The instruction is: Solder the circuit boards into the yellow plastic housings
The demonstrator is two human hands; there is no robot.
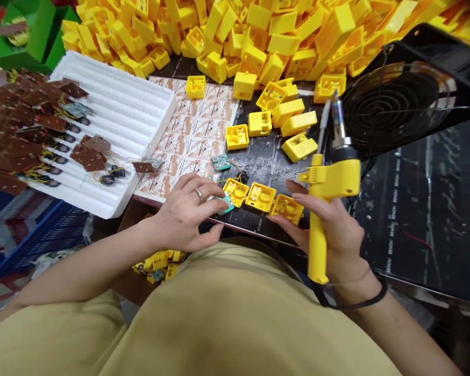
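Note:
My left hand (pixel 188 211) pinches a small green circuit board (pixel 226 204) at the near table edge, a ring on one finger. My right hand (pixel 329 230) is wrapped around the handle of a yellow soldering gun (pixel 329 180), its metal tip pointing up and away; its fingertips also touch the rightmost of three open yellow plastic shells (pixel 288 207) lined up on the dark mat. The other two shells (pixel 260 196) lie between my hands. Another green board (pixel 221 162) with thin wires lies just beyond them.
A huge pile of yellow plastic housings (pixel 282 36) fills the back. A white foam tray (pixel 117 112) at left holds brown circuit boards (pixel 27 125) with wires. A black fan (pixel 395 107) stands at right. Green boxes (pixel 35 36) sit far left; blue crate (pixel 19 230) below.

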